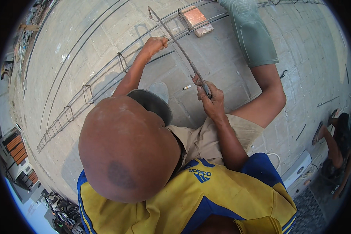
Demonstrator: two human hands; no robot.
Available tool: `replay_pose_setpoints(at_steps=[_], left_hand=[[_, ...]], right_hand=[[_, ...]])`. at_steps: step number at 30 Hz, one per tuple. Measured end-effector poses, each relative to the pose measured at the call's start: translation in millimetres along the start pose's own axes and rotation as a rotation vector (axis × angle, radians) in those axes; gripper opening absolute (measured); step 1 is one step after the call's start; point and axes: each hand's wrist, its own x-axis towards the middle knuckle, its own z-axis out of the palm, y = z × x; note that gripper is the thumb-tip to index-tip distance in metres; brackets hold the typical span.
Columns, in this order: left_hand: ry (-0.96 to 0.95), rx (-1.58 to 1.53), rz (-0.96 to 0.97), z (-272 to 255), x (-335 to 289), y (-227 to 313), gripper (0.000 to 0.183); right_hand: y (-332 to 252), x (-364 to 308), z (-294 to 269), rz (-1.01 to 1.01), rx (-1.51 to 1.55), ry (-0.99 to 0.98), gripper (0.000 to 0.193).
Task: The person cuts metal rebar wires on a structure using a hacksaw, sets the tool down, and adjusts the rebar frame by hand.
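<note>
My right hand (213, 100) is wrapped round the handle of a hacksaw (176, 42). The saw slants up and to the left, and its thin blade lies across the steel bars. My left hand (155, 45) is closed at a long rebar cage (121, 61), gripping a bar just left of the blade; the exact grip is partly hidden by the fingers. Square wire stirrups tie the cage's bars together. It runs from the lower left to the upper right, passing over a reddish brick (198, 21). Whether the blade has cut into a bar cannot be made out.
Loose long rods (68, 52) lie on the paved ground left of the cage. A grey-green boot (251, 35) is on my leg beside the brick. A small white stick (187, 87) lies near the saw. Another person's leg (333, 146) and a white appliance (298, 167) are at right.
</note>
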Motion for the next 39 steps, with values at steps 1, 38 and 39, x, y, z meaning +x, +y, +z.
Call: replay_pose_setpoints(at_steps=[1, 38, 39], left_hand=[[0.011, -0.022, -0.06, 0, 1, 0, 0.032], [-0.12, 0.277, 0.075, -1, 6, -1, 0.021], [-0.118, 0.277, 0.066, -3, 5, -4, 0.021]], right_hand=[[2, 0, 0, 0.005, 0.001, -0.012, 0.022], [-24, -12, -17, 0.171, -0.191, -0.037, 0.03], [-39, -6, -13, 0.173, -0.188, -0.045, 0.03]])
